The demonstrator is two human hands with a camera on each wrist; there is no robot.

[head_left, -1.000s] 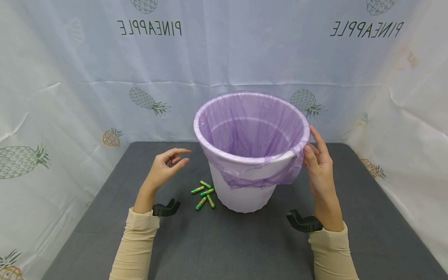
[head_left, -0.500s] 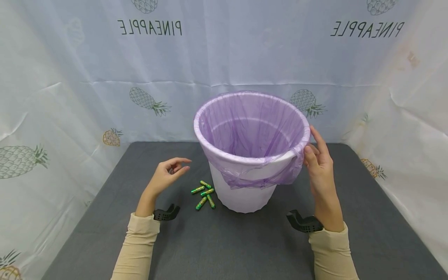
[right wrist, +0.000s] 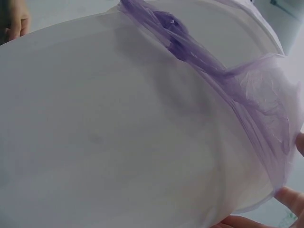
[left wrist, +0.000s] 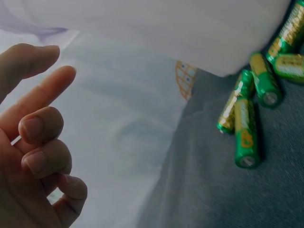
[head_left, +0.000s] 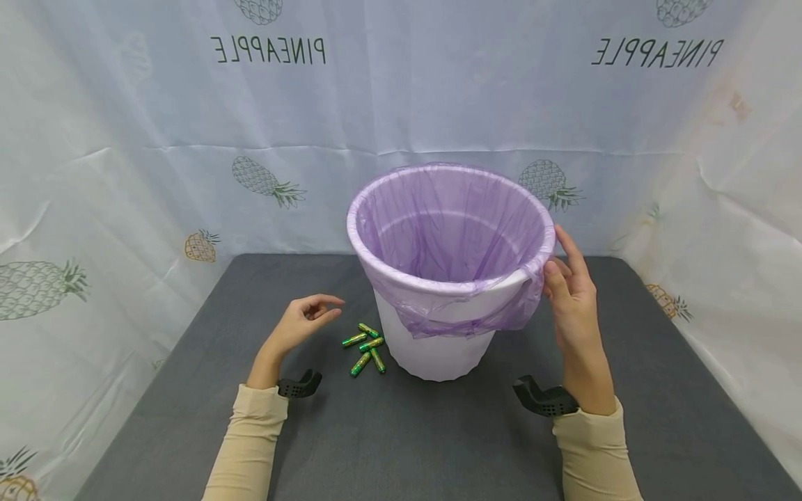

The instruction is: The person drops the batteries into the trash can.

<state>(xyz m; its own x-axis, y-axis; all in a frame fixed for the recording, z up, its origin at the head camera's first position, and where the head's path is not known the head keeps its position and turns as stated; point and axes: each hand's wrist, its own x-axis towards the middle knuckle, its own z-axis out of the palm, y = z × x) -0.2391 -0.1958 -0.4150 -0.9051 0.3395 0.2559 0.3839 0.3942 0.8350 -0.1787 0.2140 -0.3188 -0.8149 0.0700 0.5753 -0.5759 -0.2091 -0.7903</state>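
A white bin (head_left: pixel 432 351) lined with a purple bag (head_left: pixel 451 229) stands on the grey mat (head_left: pixel 407 445). My right hand (head_left: pixel 567 278) rests against the bin's right rim, its straight fingers and thumb touching the bag's folded-over edge. In the right wrist view the bin wall (right wrist: pixel 118 133) fills the frame, with the bag's edge (right wrist: pixel 256 99) near my fingertips (right wrist: pixel 290 198). Several green and gold batteries (head_left: pixel 365 346) lie at the bin's left foot. My left hand (head_left: pixel 310 312) hovers just left of them, loosely curled and holding nothing. The left wrist view shows those fingers (left wrist: pixel 40 128) and the batteries (left wrist: pixel 247 128).
A pale cloth printed with pineapples (head_left: pixel 156 174) walls in the mat at the back and on both sides. Black wrist mounts (head_left: pixel 299 384) (head_left: pixel 544 400) sit on both forearms. Bare mat lies in front of the bin.
My left hand has dropped lower and a little right, closer to the batteries. The right hand and the bin have not moved.
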